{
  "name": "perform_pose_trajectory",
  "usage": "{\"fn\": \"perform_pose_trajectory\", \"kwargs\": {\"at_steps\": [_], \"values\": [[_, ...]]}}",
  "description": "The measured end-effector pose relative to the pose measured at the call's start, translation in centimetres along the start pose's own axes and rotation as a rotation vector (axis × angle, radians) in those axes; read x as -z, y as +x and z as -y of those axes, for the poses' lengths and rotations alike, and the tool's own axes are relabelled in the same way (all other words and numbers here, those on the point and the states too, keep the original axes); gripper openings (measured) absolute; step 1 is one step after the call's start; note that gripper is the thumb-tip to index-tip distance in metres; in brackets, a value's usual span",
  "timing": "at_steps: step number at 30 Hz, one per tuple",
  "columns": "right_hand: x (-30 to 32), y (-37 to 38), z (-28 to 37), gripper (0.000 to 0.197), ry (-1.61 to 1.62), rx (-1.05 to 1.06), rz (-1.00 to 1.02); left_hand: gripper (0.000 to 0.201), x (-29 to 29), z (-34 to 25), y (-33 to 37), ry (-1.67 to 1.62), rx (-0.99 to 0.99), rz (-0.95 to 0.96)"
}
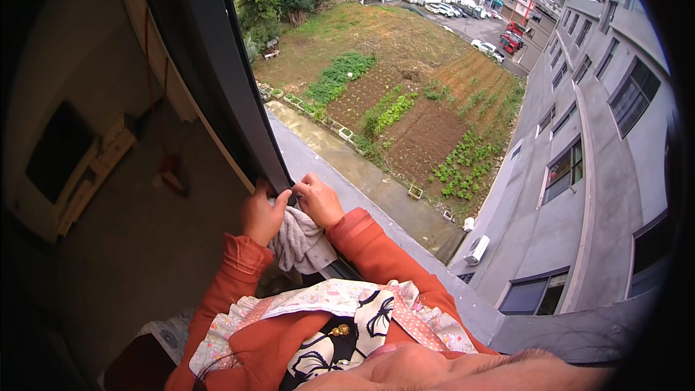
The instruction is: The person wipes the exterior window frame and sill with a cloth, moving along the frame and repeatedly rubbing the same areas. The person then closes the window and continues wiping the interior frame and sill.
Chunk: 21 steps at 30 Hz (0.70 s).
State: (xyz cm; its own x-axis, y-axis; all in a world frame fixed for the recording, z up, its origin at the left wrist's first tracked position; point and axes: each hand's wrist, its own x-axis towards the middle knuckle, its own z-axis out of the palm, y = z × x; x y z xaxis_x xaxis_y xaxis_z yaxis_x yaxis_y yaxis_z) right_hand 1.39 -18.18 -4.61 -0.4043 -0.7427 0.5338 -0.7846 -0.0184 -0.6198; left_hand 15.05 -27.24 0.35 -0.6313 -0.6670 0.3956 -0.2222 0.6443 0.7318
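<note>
A dark window frame [242,80] runs down from the top to my hands. My left hand [262,216] is on its room side, closed, with the thumb laid across the frame's edge and the other fingers partly hidden behind it. On the outer side, my right hand [318,201] is curled with its fingertips pressed together close to the left thumb. A crumpled light grey cloth [300,239] is bunched between both hands and hangs below them over the lower frame. Exactly where the fingertips grip it is hidden.
Outside the window a concrete ledge [347,192] drops to a paved path and a vegetable plot [427,137] far below. A grey building [572,174] rises at the right. In the dark room at left stand a television [61,150] and a low cabinet [98,170]; a red object [171,172] is on the floor.
</note>
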Motion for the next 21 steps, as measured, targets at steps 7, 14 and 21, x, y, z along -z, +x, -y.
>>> {"fn": "perform_pose_trajectory", "kwargs": {"at_steps": [7, 14, 21], "values": [[0.5, 0.2, 0.2, 0.009, -0.206, 0.079, 0.161, 0.033, 0.2, -0.2, 0.0, 0.054, 0.008, 0.006], [1.3, -1.9, 1.7, 0.013, -0.329, 0.077, 0.296, 0.034, 0.0, 0.8, 0.1, 0.045, -0.04, -0.009], [0.9, -1.7, 1.7, 0.014, -0.391, 0.124, 0.104, 0.035, -0.2, 0.6, 0.1, 0.051, -0.038, -0.009]]}}
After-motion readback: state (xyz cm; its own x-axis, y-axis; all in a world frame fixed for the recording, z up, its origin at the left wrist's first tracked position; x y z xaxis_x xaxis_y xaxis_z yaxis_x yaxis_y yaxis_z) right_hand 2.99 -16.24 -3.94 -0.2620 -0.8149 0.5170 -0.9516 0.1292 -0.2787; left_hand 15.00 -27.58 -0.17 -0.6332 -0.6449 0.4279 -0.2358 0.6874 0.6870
